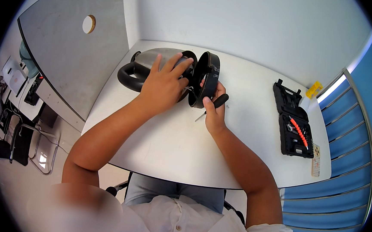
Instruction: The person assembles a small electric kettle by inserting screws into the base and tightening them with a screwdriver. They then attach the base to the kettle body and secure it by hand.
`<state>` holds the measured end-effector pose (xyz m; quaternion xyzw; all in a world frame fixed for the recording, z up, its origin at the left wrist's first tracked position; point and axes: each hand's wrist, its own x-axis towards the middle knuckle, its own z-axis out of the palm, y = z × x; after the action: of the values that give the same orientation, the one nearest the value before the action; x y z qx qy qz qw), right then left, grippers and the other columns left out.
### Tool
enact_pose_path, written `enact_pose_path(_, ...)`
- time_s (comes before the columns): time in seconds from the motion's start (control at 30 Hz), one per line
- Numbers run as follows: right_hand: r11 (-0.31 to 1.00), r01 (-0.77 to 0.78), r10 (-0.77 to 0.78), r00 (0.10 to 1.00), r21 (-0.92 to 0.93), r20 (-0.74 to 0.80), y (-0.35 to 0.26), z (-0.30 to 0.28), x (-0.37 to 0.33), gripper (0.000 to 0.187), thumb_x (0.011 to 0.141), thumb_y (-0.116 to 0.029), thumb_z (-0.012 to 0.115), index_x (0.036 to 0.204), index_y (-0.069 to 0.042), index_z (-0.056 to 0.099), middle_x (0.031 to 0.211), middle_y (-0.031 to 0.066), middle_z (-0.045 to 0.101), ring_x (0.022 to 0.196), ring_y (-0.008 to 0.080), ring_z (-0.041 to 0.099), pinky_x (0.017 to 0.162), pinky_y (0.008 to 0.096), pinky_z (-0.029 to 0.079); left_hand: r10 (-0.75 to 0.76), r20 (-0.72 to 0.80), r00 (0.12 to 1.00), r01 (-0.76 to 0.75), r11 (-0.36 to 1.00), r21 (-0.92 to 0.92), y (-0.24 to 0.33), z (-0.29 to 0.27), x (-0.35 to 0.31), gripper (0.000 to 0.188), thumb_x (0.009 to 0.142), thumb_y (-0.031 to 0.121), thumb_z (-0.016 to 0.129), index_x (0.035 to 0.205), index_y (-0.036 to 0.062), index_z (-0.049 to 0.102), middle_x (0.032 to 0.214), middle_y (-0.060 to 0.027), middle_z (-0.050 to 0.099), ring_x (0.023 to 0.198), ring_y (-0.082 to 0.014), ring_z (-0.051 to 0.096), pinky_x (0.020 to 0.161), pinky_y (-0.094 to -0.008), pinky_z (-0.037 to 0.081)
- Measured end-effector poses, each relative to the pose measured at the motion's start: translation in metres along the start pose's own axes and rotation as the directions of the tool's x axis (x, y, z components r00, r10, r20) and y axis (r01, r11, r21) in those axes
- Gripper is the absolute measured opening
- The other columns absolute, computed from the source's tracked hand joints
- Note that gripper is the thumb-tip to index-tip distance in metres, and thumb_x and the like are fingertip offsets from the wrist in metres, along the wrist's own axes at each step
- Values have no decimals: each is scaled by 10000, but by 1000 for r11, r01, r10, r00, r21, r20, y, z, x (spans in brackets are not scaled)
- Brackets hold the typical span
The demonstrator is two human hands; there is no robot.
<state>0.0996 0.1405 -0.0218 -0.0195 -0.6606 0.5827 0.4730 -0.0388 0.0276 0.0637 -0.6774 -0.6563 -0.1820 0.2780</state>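
A steel electric kettle (157, 57) lies on its side on the white table, its black handle (130, 77) toward the left and its bottom end facing right. Over that bottom end my left hand (164, 86) rests with fingers spread, partly covering the parts inside. My right hand (215, 109) grips the round black base cover (208, 81), which stands on edge apart from the kettle. A thin wire (190, 88) shows between the two. Also in my right hand is a screwdriver (220, 101) with a black handle, its metal shaft pointing down and left.
At the table's right, an opened black tool case (296, 134) holds bits and an orange flexible shaft (298, 131). Beside it lie a pale strip with round marks (316, 160) and a yellow item (314, 89). A grey panel (77, 35) rises at left; a metal railing (359, 106) stands right.
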Motion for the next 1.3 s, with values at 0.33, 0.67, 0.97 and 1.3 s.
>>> enact_pose_path(0.33,1000,1,0,1000,-19,19,1,5,-3,636,834,-126,530,1366,11,210,1313,152,352,1221,209,382,1035,371,321,137,16,990,-136,990,-38,-8,4,-7,18,703,139,682,711,130,696,1304,-37,476,1293,-249,353,1051,-548,264)
enact_pose_path(0.67,965,49,-12,990,-258,142,7,16,-9,750,842,-159,611,1402,31,149,1321,162,315,1245,256,353,1053,389,289,158,-12,987,-158,987,-42,-25,-7,-11,305,663,194,721,956,132,662,1291,-46,487,1247,-247,413,1044,-514,290)
enact_pose_path(0.97,995,-29,37,996,-97,76,10,9,-1,726,859,-140,571,1421,-31,125,1322,127,336,1226,207,367,991,369,392,-40,-184,982,-2,975,-223,-68,-3,-81,592,605,413,764,1058,82,576,1238,-109,516,1108,-306,496,936,-454,389)
enact_pose_path(1.3,979,4,9,998,-204,62,16,8,-5,728,859,-263,601,1402,-5,192,1291,143,359,1205,229,390,1003,392,353,-88,-259,962,12,959,-284,-70,12,-73,438,511,241,829,816,64,569,992,-86,566,897,-266,560,736,-355,474)
